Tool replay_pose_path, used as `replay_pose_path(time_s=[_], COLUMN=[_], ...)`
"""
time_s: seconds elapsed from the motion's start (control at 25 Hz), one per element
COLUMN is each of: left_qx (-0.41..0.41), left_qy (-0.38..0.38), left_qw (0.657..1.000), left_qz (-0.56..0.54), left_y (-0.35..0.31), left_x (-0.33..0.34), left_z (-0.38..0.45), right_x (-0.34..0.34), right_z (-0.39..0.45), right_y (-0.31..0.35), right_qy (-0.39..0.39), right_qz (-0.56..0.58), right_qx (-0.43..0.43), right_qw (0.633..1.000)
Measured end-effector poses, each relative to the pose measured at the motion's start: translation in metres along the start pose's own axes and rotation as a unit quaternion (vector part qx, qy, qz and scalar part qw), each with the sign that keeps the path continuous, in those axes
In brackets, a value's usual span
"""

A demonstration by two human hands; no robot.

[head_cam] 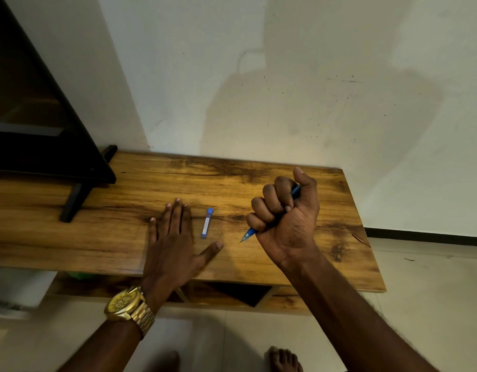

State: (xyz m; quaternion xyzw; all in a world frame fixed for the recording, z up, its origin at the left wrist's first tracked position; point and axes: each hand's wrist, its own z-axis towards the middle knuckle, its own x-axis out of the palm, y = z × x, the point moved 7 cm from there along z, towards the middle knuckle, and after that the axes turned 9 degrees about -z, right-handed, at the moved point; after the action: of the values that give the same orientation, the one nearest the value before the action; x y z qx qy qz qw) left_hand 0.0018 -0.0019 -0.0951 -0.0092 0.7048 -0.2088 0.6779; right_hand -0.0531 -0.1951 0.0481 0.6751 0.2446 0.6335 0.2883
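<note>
My right hand [285, 213] grips a blue mechanical pencil [248, 234] in a fist above the wooden table [259, 178]. The pencil's metal tip points down and to the left, and its other end shows beside my thumb. My left hand [175, 237] lies flat on the table with fingers straight and the thumb spread to the right. A small blue lead case [207, 223] lies on the wood between my two hands, just right of my left fingers and untouched.
A black TV [44, 124] on a black stand foot [73, 202] fills the table's left part. A white wall rises behind the table. Open shelf compartments [240, 292] sit under the tabletop. Tiled floor lies to the right, and bare feet [283, 359] show below.
</note>
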Motion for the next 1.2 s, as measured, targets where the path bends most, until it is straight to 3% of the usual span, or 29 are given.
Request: replay_pose_path(time_s=[0.96, 1.2], left_qx=[0.002, 0.003], left_qy=[-0.008, -0.001], left_qw=[1.000, 1.000], left_qz=[0.006, -0.006], left_y=[0.003, 0.004], left_x=[0.004, 0.003], left_z=[0.002, 0.002], right_x=[-0.007, -0.015], right_z=[0.002, 0.001], right_y=[0.003, 0.009], right_qy=[-0.009, -0.008], right_qz=[0.023, 0.144], right_qx=[-0.010, -0.019], right_qw=[1.000, 0.989])
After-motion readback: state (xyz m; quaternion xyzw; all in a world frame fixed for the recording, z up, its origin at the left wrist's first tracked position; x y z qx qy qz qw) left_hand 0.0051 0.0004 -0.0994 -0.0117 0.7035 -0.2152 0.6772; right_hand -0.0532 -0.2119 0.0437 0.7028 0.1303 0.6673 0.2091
